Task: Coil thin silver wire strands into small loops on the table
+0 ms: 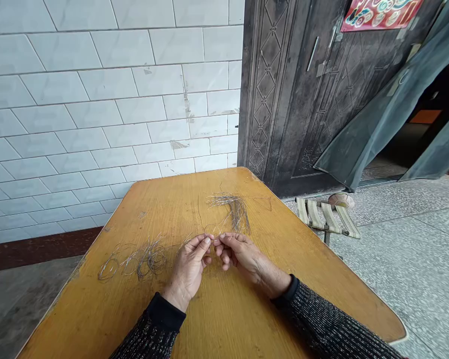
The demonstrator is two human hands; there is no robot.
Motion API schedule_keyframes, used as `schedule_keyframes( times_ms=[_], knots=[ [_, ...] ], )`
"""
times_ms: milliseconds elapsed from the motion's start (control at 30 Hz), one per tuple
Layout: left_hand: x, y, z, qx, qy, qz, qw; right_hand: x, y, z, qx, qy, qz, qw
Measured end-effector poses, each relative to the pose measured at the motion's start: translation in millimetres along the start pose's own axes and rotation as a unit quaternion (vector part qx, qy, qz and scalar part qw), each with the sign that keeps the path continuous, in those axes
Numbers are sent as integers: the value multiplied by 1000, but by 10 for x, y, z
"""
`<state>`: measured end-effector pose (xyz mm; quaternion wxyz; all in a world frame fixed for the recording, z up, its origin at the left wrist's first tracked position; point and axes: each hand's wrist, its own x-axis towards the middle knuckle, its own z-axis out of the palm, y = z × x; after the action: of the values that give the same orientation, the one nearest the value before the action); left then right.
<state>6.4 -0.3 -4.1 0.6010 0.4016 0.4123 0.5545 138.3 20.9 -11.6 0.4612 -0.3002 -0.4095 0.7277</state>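
Note:
Over the middle of the table, my left hand point(192, 263) and my right hand point(238, 254) meet fingertip to fingertip. Both are closed in a pinch on a thin wire point(199, 209), which rises from the fingers and curves between them. How the wire runs inside the pinch is hidden. Just beyond my right hand lies a bundle of loose wires point(239, 212), bent over at one end. To the left of my left hand are several coiled wire loops point(149, 259), tangled with loose ends sticking up.
The wooden table point(284, 299) reaches to the white tiled wall point(134, 99). A dark carved door point(303, 99) stands behind it, with a grey-green curtain point(392, 109) at the right. On the floor beside the table is a strapped folding stool point(327, 217).

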Motion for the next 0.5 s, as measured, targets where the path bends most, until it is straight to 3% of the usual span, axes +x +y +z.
schedule_keyframes(
  times_ms=[233, 500],
  knots=[
    [19, -15, -42, 134, 28, 85, 987, -34, -48, -14, 25, -30, 26, 999],
    [21, 35, -46, 294, 32, 204, 933, 2, -3, 24, 29, 31, 5, 999]
  ],
)
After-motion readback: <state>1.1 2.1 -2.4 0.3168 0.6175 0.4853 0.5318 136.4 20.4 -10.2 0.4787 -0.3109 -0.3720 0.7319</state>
